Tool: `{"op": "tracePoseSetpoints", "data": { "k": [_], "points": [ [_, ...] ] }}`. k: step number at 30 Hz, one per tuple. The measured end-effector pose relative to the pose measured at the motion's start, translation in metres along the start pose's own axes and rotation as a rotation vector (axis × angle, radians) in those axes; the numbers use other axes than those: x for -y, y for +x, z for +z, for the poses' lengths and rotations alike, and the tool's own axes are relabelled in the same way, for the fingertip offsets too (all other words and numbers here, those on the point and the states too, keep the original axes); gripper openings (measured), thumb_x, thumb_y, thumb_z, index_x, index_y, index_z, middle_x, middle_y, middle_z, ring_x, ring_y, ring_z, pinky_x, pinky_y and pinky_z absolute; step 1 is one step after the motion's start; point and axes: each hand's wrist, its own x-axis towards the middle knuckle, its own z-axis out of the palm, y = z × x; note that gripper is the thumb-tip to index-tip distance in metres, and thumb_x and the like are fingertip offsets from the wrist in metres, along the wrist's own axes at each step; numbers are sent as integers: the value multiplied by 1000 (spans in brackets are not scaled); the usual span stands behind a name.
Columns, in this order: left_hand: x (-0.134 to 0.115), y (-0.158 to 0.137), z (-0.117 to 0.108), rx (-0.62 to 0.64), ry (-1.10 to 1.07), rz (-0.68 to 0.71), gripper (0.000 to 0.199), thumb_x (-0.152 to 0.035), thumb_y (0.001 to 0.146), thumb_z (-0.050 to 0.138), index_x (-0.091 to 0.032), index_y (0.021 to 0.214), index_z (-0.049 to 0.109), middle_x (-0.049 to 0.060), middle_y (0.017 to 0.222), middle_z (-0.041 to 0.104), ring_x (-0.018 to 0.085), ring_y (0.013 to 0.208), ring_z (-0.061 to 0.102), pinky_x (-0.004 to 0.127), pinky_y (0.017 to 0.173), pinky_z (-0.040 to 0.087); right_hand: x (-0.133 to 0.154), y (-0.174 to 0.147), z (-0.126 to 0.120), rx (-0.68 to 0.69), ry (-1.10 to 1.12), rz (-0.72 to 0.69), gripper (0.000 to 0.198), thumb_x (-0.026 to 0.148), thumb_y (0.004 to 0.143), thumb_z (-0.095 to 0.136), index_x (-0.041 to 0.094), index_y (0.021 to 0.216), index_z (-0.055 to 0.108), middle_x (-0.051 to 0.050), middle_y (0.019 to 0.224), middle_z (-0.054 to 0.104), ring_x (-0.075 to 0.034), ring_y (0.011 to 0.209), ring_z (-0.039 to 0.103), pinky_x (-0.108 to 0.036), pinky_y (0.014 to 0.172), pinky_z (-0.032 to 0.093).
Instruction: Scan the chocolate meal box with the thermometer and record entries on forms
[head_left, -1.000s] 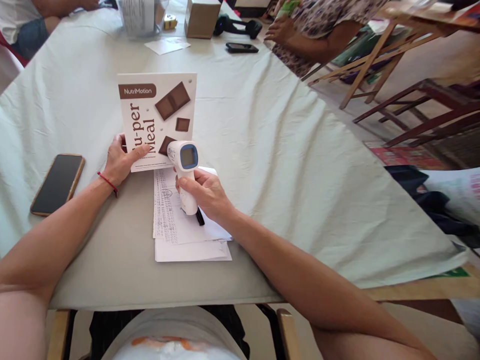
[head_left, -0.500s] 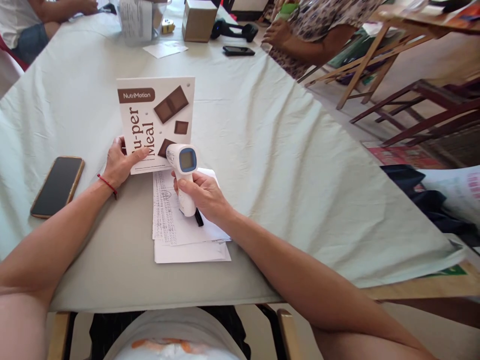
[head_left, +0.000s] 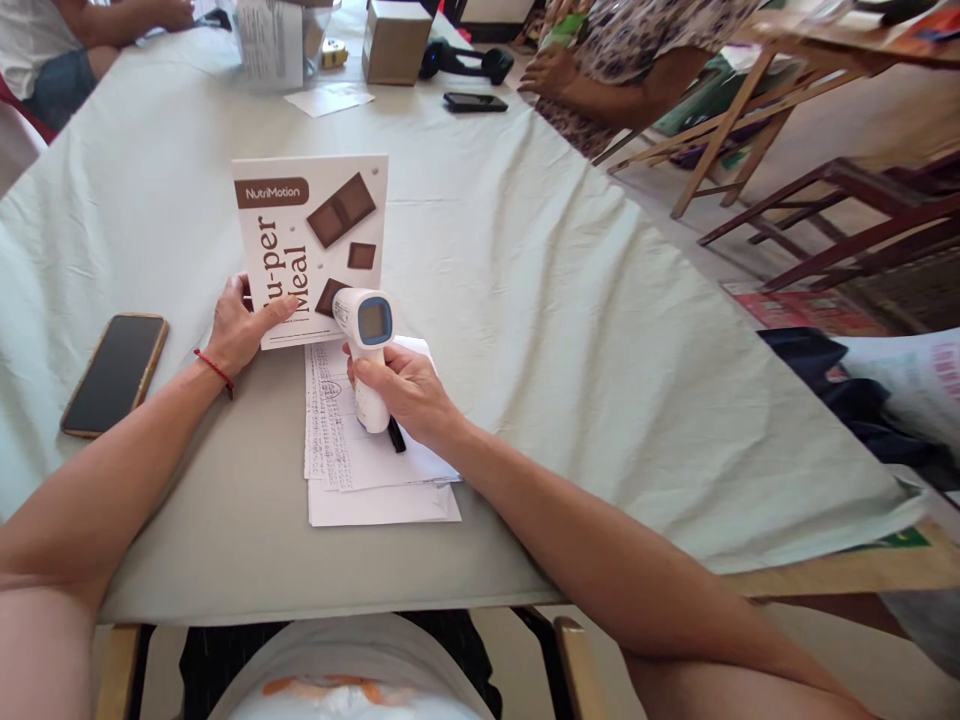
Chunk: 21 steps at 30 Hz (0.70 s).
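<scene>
My left hand (head_left: 244,322) is closed on the lower left edge of a white box (head_left: 277,265), its thumb across the front. The box shows chocolate pieces and the words "NutriMotion" and "Meal". In my right hand (head_left: 401,385) is a white infrared thermometer (head_left: 369,345), gripped by its handle, with its blue-rimmed screen facing me. The thermometer's head overlaps the box's lower right corner; whether they touch I cannot tell. Under my right hand lie papers (head_left: 382,505), some with handwriting, and a black pen (head_left: 396,434) partly hidden by the handle.
A smartphone (head_left: 115,375) lies left of my left forearm on the pale tablecloth (head_left: 570,400). Along the far side are a cardboard box (head_left: 392,45), a clear tub (head_left: 274,45), black headphones (head_left: 469,62) and a black phone (head_left: 475,102). Two other people sit across the table.
</scene>
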Motion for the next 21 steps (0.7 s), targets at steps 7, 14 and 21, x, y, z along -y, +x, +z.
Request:
{"op": "tracePoseSetpoints", "data": {
  "k": [7, 14, 21],
  "points": [
    [-5, -1, 2, -1, 4, -11, 62, -55, 62, 91, -19, 105, 64, 9, 110, 75, 29, 99, 72, 44, 84, 59, -3, 0, -1, 31, -9, 2, 36, 54, 71, 71, 21, 75, 57, 2, 69, 47, -12, 65, 41, -28, 57, 34],
    [-11, -3, 2, 4, 27, -47, 66, -57, 59, 93, -18, 104, 65, 11, 109, 76, 31, 100, 72, 46, 85, 59, -1, 0, -1, 42, 34, 9, 38, 54, 69, 76, 21, 78, 60, 3, 69, 50, -11, 63, 42, -27, 56, 36],
    [-22, -5, 3, 45, 47, -58, 65, -58, 61, 91, -18, 104, 66, 11, 111, 76, 33, 105, 72, 46, 88, 60, 9, -5, -2, 145, 85, 79, 35, 47, 69, 79, 20, 84, 63, 2, 74, 57, -11, 66, 52, -28, 61, 47]
  ]
}}
